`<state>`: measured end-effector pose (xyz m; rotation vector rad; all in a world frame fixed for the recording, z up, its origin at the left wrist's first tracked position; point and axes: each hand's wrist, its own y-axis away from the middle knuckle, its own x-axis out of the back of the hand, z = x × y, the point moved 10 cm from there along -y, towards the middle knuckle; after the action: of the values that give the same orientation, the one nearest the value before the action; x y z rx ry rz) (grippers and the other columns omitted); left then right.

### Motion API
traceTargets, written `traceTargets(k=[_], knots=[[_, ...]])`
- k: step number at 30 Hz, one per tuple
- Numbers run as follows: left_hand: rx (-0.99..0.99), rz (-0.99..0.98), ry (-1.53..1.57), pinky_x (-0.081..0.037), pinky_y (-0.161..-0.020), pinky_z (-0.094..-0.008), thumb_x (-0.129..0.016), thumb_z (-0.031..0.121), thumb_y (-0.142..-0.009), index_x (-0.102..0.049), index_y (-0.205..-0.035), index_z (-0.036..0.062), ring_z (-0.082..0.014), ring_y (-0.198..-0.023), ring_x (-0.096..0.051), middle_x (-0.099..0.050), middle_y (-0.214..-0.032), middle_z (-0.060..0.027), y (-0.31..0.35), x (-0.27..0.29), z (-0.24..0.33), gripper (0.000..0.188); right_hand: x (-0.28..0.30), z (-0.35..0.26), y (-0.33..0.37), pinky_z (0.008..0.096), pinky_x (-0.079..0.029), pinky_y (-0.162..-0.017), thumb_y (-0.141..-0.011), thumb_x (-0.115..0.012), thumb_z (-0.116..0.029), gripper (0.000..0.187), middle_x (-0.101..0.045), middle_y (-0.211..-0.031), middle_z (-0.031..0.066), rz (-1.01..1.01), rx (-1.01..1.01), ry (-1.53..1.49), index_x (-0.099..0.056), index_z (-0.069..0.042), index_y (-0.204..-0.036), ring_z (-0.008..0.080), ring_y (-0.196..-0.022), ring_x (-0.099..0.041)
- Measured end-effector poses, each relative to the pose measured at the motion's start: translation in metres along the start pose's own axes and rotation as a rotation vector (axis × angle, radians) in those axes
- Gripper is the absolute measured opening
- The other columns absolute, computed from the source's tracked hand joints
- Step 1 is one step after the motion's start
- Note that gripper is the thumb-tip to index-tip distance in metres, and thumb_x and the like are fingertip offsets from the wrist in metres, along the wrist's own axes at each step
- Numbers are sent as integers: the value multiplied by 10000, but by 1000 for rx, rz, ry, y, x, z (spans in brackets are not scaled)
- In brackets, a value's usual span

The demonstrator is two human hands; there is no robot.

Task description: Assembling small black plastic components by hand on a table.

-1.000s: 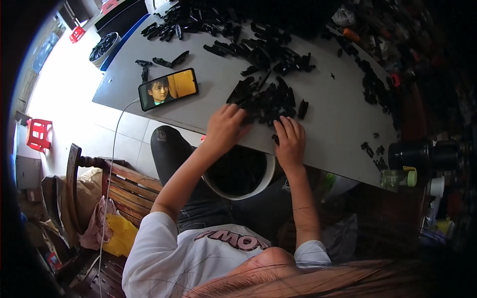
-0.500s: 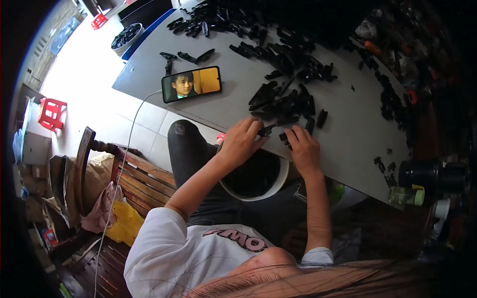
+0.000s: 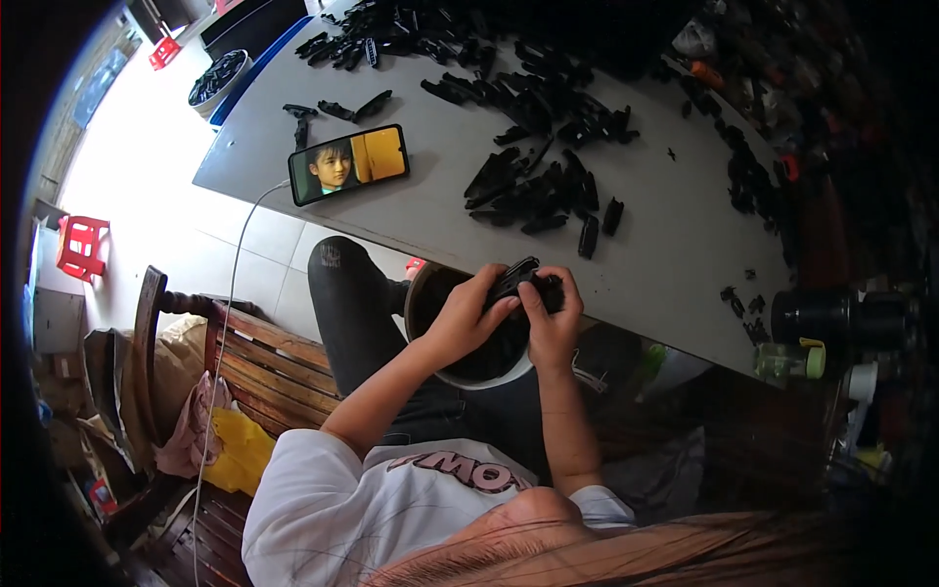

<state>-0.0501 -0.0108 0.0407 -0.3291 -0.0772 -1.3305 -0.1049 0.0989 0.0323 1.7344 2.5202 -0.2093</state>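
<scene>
My left hand (image 3: 464, 315) and my right hand (image 3: 554, 323) are close together just off the table's near edge. Between them is a long black plastic part (image 3: 513, 278), gripped by the fingers of both. Another dark piece seems to sit within the right hand's curled fingers, but I cannot tell whether it is separate. Below the hands stands a bucket with a pale rim (image 3: 499, 378); its inside is dark. On the table ahead lies a heap of similar black plastic parts (image 3: 533, 196), with two single pieces at its right side.
A phone (image 3: 348, 164) showing a video lies on the grey table (image 3: 293, 230), its white cable (image 3: 235, 284) trailing left. More black parts (image 3: 411, 34) cover the far side. A green-lidded bottle (image 3: 788, 361) stands at right. A wooden bench (image 3: 279, 357) is at left.
Both hands have drawn back from the table edge and come together over the bucket, with the black part now held between them. The view has shifted slightly.
</scene>
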Motion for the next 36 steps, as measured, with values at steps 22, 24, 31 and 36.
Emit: traceTargets(k=[22, 24, 31, 36], knots=[[-281, 296, -744, -445, -753, -348, -692, 205, -677, -573, -978, 67, -276, -897, -532, -554, -944, -91, -48, 37, 22, 351, 4, -19, -35, 302, -468, -785, -832, -570, -59, 244, -530, -1174, 86, 0, 417, 815, -556, -43, -1075, 213, -948, -576], [-259, 241, -936, -419, -757, -335, -682, 206, -663, -553, -993, 72, -251, -880, -517, -530, -913, -90, -60, 24, 17, 378, -6, -25, -47, 321, -476, -762, -813, -579, -47, 253, -524, -1164, 88, -8, 505, 989, -563, -51, -1065, 242, -935, -579], [-250, 197, -999, -406, -709, -334, -627, 193, -700, -510, -858, 74, -230, -816, -525, -529, -812, -72, -52, 18, -1, 229, -20, -20, -48, 356, -489, -695, -751, -645, -59, 275, -541, -1052, 89, -151, 623, 1288, -569, -56, -1016, 286, -880, -588], [93, 112, -516, -431, -705, -398, -597, 196, -815, -465, -985, 39, -320, -817, -561, -569, -871, -162, -38, 22, -19, 266, 31, -11, -31, 277, -481, -710, -827, -596, -52, 238, -566, -995, 60, 65, 255, 468, -509, -17, -1046, 149, -817, -577]])
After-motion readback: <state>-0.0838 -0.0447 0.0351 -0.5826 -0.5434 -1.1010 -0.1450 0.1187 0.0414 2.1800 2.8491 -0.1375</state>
